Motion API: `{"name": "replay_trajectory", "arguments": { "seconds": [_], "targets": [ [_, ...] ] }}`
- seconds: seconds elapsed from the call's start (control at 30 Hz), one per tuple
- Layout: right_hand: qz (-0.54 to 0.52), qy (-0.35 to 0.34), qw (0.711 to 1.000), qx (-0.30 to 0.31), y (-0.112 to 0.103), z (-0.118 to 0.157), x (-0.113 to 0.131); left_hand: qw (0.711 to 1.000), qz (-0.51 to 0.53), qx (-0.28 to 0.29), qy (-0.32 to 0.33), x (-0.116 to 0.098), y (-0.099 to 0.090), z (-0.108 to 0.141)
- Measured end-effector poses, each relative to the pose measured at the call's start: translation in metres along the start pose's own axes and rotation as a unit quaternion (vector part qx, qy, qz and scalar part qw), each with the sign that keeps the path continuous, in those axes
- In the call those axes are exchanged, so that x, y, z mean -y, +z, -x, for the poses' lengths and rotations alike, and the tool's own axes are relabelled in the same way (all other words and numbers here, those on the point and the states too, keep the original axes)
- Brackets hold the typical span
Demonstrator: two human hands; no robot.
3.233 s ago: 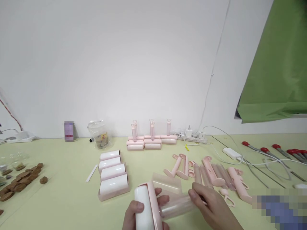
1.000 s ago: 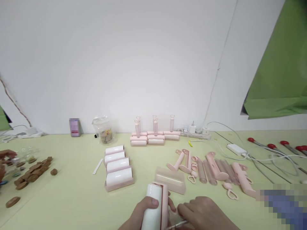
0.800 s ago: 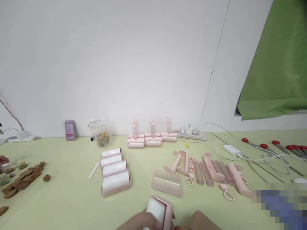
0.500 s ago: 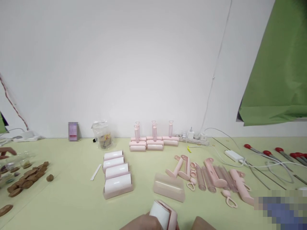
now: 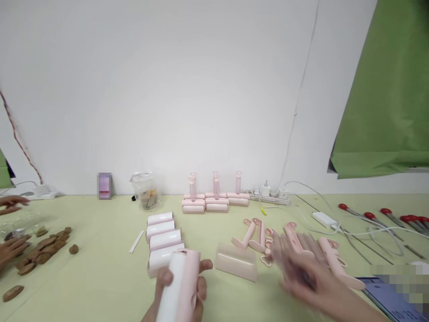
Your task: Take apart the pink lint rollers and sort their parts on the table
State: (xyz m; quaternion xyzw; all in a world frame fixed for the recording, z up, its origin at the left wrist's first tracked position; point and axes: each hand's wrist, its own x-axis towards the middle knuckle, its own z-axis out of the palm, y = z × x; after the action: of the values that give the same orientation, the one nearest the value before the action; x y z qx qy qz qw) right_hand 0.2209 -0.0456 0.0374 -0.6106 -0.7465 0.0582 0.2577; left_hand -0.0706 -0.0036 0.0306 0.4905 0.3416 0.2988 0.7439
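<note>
Low at the front, my left hand (image 5: pixel 200 286) is closed round a lint roller (image 5: pixel 177 286), a white sticky roll set in a pink holder. My right hand (image 5: pixel 308 273), smeared by motion, reaches over the pink parts and clear tubes at the right; whether it grips one is hard to see. Between the hands lies a translucent pink cover (image 5: pixel 236 263). Pink handle pieces (image 5: pixel 257 237) and a heart-shaped ring (image 5: pixel 266 260) are close to my right hand. Several white rolls in covers (image 5: pixel 163 239) line up behind my left hand.
Finished-looking lint rollers (image 5: pixel 205 202) stand by the wall beside a power strip (image 5: pixel 268 197). White cables and a charger (image 5: pixel 324 219) lie at right, near a phone (image 5: pixel 395 295) and red-tipped tools (image 5: pixel 368 215). Another person's hands (image 5: pixel 13 248) are over brown pieces (image 5: pixel 47 246) at left.
My left hand has lifted the lint roller and moved left with it, into fuller view. My right hand has moved from the front edge rightward and forward over the pink parts.
</note>
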Motion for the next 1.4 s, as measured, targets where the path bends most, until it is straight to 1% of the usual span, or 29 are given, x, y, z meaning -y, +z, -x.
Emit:
{"name": "replay_trajectory", "arguments": {
  "seconds": [0.03,0.07,0.1,0.13,0.2,0.23,0.3,0.37,0.43,0.47,0.5,0.57,0.6,0.67,0.73,0.77,0.83,0.9,1.0,1.07,1.2,1.3,1.4],
  "targets": [
    [0.014,0.071,0.997,-0.016,-0.008,-0.008,-0.006,0.995,0.068,0.060,-0.032,0.000,0.000,-0.008],
    [0.037,0.135,0.990,-0.025,-0.013,-0.016,-0.013,0.983,0.134,0.107,-0.066,0.003,0.002,-0.015],
    [0.059,0.191,0.979,-0.021,-0.016,-0.026,-0.020,0.965,0.198,0.140,-0.097,0.007,0.004,-0.020],
    [0.072,0.224,0.972,-0.019,-0.016,-0.035,-0.026,0.952,0.246,0.145,-0.111,0.013,0.007,-0.023],
    [0.090,0.269,0.959,-0.015,-0.010,-0.048,-0.037,0.939,0.300,0.117,-0.120,0.026,0.012,-0.025],
    [0.095,0.281,0.955,-0.015,-0.006,-0.052,-0.040,0.939,0.306,0.097,-0.121,0.032,0.013,-0.025],
    [0.101,0.295,0.950,-0.022,0.000,-0.054,-0.044,0.948,0.287,0.052,-0.124,0.040,0.015,-0.025],
    [0.099,0.293,0.950,-0.037,0.001,-0.051,-0.042,0.957,0.253,0.015,-0.142,0.040,0.016,-0.026],
    [0.079,0.273,0.957,-0.049,-0.001,-0.046,-0.036,0.967,0.216,-0.017,-0.132,0.034,0.021,-0.029],
    [0.065,0.256,0.963,-0.049,-0.002,-0.044,-0.031,0.975,0.190,-0.026,-0.114,0.030,0.025,-0.032],
    [0.043,0.231,0.971,-0.044,-0.002,-0.041,-0.025,0.984,0.154,-0.033,-0.083,0.025,0.029,-0.036],
    [-0.032,0.162,0.986,-0.028,-0.001,-0.033,-0.009,0.998,0.034,-0.048,0.011,0.019,0.038,-0.043],
    [-0.074,0.125,0.989,-0.025,0.002,-0.028,0.000,0.995,-0.041,-0.056,0.065,0.017,0.041,-0.046],
    [-0.139,0.055,0.989,-0.022,0.010,-0.017,0.017,0.968,-0.181,-0.078,0.157,0.016,0.047,-0.052],
    [-0.143,0.000,0.990,-0.019,0.019,-0.006,0.031,0.938,-0.257,-0.099,0.210,0.018,0.050,-0.052],
    [-0.131,-0.026,0.991,-0.019,0.023,-0.002,0.036,0.931,-0.270,-0.108,0.221,0.019,0.050,-0.051],
    [-0.103,-0.071,0.992,-0.027,0.029,0.005,0.042,0.927,-0.279,-0.123,0.220,0.020,0.050,-0.047],
    [-0.070,-0.104,0.991,-0.046,0.031,0.009,0.043,0.927,-0.282,-0.132,0.207,0.019,0.048,-0.043],
    [-0.025,-0.134,0.989,-0.064,0.032,0.009,0.042,0.925,-0.295,-0.149,0.189,0.018,0.044,-0.040],
    [-0.005,-0.146,0.987,-0.071,0.035,0.008,0.041,0.921,-0.313,-0.149,0.177,0.018,0.041,-0.041],
    [0.059,-0.145,0.984,-0.082,0.046,0.007,0.038,0.920,-0.346,-0.124,0.136,0.019,0.035,-0.042],
    [0.123,-0.172,0.974,-0.086,0.056,0.008,0.033,0.930,-0.340,-0.089,0.111,0.020,0.033,-0.042],
    [0.121,-0.181,0.973,-0.075,0.062,0.010,0.031,0.932,-0.336,-0.067,0.115,0.020,0.033,-0.041]
  ]
}}
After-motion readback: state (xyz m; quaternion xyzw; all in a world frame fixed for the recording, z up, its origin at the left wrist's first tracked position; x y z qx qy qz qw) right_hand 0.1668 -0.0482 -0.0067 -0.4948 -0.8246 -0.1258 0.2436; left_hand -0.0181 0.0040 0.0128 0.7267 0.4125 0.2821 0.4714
